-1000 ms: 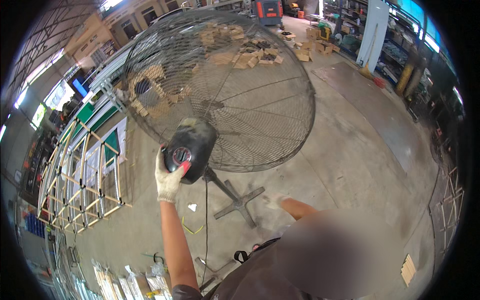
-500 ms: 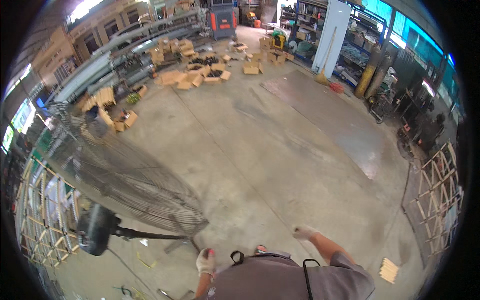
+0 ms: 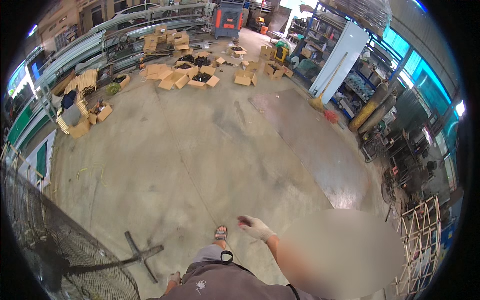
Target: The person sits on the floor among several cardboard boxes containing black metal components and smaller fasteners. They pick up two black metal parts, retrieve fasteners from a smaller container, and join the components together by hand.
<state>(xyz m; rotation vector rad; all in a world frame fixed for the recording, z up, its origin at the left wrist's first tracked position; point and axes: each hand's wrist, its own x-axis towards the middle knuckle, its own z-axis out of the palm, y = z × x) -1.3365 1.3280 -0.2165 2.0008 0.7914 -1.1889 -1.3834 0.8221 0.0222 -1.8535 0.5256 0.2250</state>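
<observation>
My right hand (image 3: 255, 228), in a pale work glove with dark reddish fingertips, hangs in front of my body above the concrete floor (image 3: 200, 165). Its fingers are loosely bent and apart, and I see nothing held in them. At the lower edge my left hand (image 3: 174, 278) hangs beside my hip, also in a light glove. It is small and partly cut off by my side, so its fingers cannot be read. Nearest to it is the cross-shaped foot (image 3: 137, 256) of a large black stand fan (image 3: 75, 270). One sandalled foot (image 3: 220, 232) shows ahead of my body.
Opened cardboard boxes (image 3: 174, 79) with dark parts stand at the far left before racks of long metal profiles (image 3: 120, 50). A flat metal sheet (image 3: 320, 145) lies to the right. Beyond are a broom (image 3: 316, 103), shelves and gas cylinders (image 3: 367, 112). A blurred oval hides the lower right.
My view has moved forward and turned, and the fan now lies at the lower left. My right hand has swung in front of my body; the left has dropped back beside my hip.
</observation>
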